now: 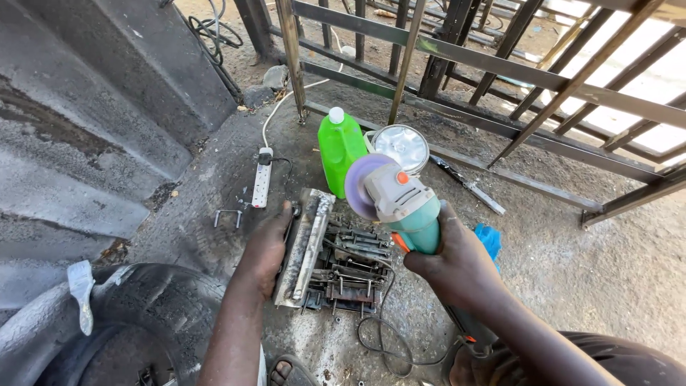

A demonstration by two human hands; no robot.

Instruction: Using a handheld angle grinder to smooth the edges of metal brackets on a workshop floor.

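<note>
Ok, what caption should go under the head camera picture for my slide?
Right hand holds a teal angle grinder above a metal piece steadied by the left hand, near a green jug.

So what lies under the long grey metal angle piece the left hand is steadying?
The long grey metal angle piece rests on a pile of dark rusty metal brackets, held by the left hand. How far the pile extends beneath it is hidden.

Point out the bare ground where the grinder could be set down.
Bare ground lies right of the blue rag, below the gate frame. A smaller patch sits between power strip and metal piece. The hardware pile is crowded.
</note>
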